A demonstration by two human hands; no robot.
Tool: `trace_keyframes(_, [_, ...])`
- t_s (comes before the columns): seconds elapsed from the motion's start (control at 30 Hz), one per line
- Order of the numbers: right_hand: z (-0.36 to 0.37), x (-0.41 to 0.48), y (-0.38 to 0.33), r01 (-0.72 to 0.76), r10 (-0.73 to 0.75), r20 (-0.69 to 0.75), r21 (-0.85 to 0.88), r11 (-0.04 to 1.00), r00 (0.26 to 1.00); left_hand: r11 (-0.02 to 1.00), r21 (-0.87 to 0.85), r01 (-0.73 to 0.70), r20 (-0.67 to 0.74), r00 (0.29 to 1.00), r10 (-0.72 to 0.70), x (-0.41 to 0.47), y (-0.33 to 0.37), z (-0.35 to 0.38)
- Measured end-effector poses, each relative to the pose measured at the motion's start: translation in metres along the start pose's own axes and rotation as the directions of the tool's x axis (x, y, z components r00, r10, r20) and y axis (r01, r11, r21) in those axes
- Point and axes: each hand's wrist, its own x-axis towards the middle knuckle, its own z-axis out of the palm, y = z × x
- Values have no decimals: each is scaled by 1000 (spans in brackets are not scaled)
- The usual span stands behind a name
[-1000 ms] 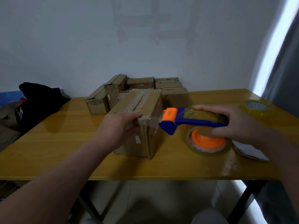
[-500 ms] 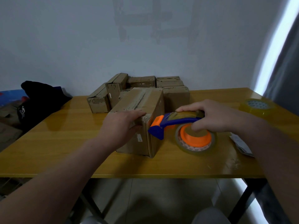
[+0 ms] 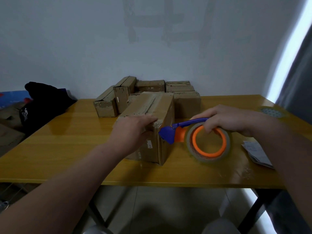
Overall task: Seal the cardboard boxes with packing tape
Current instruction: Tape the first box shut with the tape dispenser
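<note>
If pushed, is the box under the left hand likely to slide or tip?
Probably slide: the box stands flat on a glossy table. Its cardboard looks worn, so it may dent under a firm push. The left hand on its top edge likely steadies it.

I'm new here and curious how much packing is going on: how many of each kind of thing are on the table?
Cardboard boxes: 6 in plain view; others may be hidden behind them
Tape dispenser: 1
Loose tape roll: 1
Paper pile: 1
Total: 9
</note>
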Motion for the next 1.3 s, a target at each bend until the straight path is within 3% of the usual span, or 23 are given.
trace_keyframes(0.07, [0,1,-5,-30,31,31,-34,999,999,1000,-8,-5,-1,1000,5,0,-1,0])
trace_keyframes(0.2, [14,9,0,-93,141,109,-361,928,984,1000,-27,-3,-19,1000,2,-1,-1,-2])
trace_keyframes(0.3, [13,12,15,-122,94,-97,-338,933,991,999,-43,-16,-32,999,15,-2,-1,-2])
trace_keyframes(0.4, [11,15,27,-146,28,-331,-338,930,943,999,-50,-17,-34,999,16,-2,-1,-2])
trace_keyframes(0.5, [27,23,38,-158,9,-402,-338,928,916,997,-76,-23,-45,999,20,-3,-1,-3])
trace_keyframes(0.73, [71,33,58,-215,72,-285,-511,832,956,990,-144,1,0,1000,-1,-2,-10,-4])
trace_keyframes(0.9, [75,34,49,-198,43,-248,-645,738,968,983,-185,-19,-130,992,-5,-8,-15,-5])
trace_keyframes(1.0, [71,34,31,-98,-159,-359,-603,792,920,982,-188,-38,-153,988,9,-6,-9,-9])
trace_keyframes(1.13, [68,35,-9,206,-389,-390,-434,877,835,987,-159,-3,-173,985,-25,7,-3,-24])
trace_keyframes(1.3, [55,34,-51,357,-422,-389,-232,905,819,982,-185,-19,-233,972,-26,34,0,-60])
